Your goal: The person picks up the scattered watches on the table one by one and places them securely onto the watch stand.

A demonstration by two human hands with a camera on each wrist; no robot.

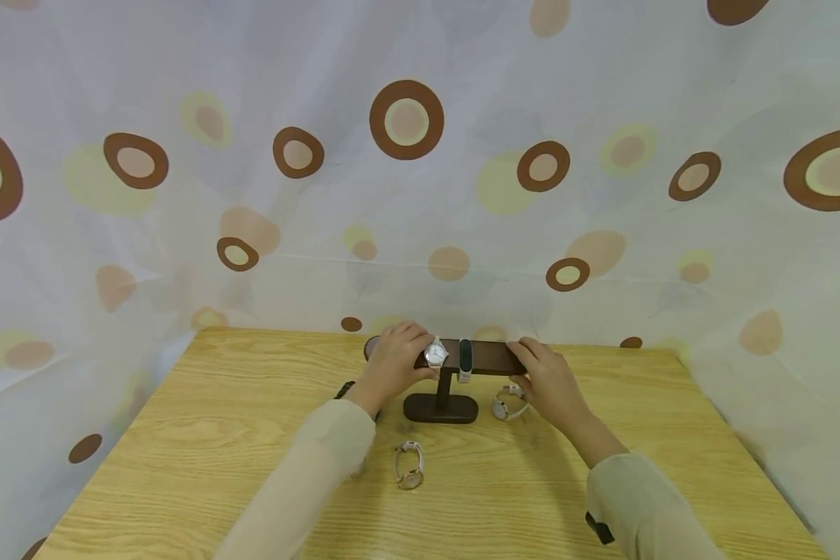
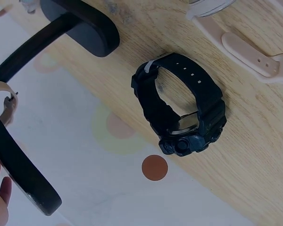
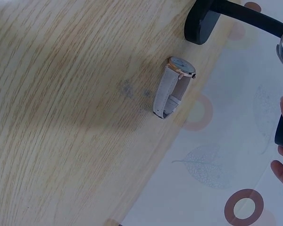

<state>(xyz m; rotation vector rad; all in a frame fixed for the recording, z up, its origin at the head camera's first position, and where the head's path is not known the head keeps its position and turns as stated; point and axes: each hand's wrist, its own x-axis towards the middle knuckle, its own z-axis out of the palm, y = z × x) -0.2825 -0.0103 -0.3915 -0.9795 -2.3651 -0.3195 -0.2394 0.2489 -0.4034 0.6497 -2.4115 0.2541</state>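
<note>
A dark watch stand (image 1: 490,358) has a long crossbar on a post over an oval base (image 1: 441,409). My left hand (image 1: 395,359) grips the crossbar left of centre, fingers over the top and thumb below, right beside a round white-faced watch (image 1: 435,354) strapped on it. Right of that watch, a dark-screened fitness band (image 1: 465,358) with a pale strap encircles the bar. My right hand (image 1: 549,381) holds the bar's right end between fingers and thumb. In the left wrist view, the bar (image 2: 26,174) partly hides the left hand's fingers.
On the wooden table (image 1: 252,412), a pale-strapped watch (image 1: 509,404) lies right of the base and another watch (image 1: 409,467) lies in front. A chunky black watch (image 2: 179,103) is mostly behind the left forearm in the head view. A patterned sheet (image 1: 448,202) hangs behind.
</note>
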